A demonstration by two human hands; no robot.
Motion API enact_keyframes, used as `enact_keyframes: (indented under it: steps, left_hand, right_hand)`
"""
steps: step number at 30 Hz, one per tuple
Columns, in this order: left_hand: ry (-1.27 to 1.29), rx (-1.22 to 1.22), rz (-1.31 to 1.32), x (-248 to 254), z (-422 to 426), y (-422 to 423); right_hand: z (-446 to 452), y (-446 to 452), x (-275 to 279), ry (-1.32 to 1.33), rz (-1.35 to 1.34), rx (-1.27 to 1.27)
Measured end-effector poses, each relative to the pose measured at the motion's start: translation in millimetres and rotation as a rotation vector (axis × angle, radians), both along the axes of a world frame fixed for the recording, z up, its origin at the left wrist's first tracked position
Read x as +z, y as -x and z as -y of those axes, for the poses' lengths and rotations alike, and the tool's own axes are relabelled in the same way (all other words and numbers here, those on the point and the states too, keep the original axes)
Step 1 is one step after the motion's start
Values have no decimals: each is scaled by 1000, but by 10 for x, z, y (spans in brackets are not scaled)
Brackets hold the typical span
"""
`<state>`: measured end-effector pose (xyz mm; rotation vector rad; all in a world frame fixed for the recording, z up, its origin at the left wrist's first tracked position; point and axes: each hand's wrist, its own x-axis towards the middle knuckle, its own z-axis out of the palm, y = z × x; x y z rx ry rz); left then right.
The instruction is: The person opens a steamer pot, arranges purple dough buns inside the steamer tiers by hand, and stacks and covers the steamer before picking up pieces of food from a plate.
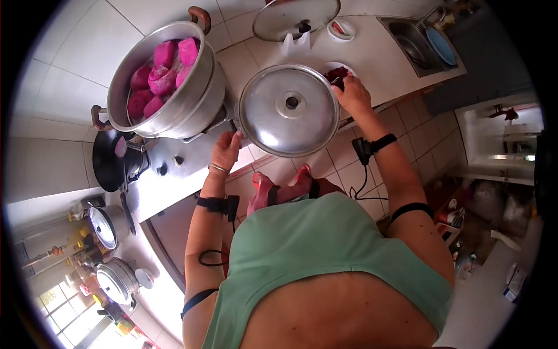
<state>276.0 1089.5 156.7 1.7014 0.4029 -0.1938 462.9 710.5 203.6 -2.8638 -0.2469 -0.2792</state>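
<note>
A round silver pot with a domed metal lid (270,119) is held level between my hands, over the counter's front edge. My left hand (225,150) is closed on the pot's dark side handle at the left. At the far right side, my right hand (353,95) grips the opposite dark handle. Just behind my right hand is a white bowl with dark red pieces (337,71), partly hidden by the pot. To the left, a large steamer pot (197,96) on the stove is filled with bright magenta chunks (161,80).
A black wok (107,160) sits on the stove. A glass lid (282,20) leans at the back, beside a small white bowl (343,36). The sink (407,41) with a blue basin (440,46) lies right. Lidded pots (113,282) stand at the left.
</note>
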Motion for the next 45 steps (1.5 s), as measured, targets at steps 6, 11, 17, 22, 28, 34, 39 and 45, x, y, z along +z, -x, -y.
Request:
enact_keyframes:
  steps: [6,11,17,22,28,34,39,45]
  left_hand:
    - [-194,-12,94,-221,-58,-77]
    - [-109,-21,12,26,-92,-160]
    - [-36,-130,31,1415,37,-240]
    - [126,-160,177,2025,-245,-381]
    - [192,-16,402,3192,-786,-339]
    - [64,171,547,3728,-1614,-212]
    - [-49,264,550,3745,-2361,-124]
    - [-53,357,485,3394,-2945,-136]
  right_hand:
    - [439,-253,-539,-270,-198,53]
    - [624,-51,-455,-441,-224,26]
    - [815,123,817,-692,-361,-101]
    - [643,120,2003,-738,-220,-7]
    - [-109,54,3024,-874,-152,137]
    - [-1023,-248,3358,-907,-237,314]
    - [-1872,-557,3314,-880,-337,423]
    - [-2723,-817,2994,-827,-386,432]
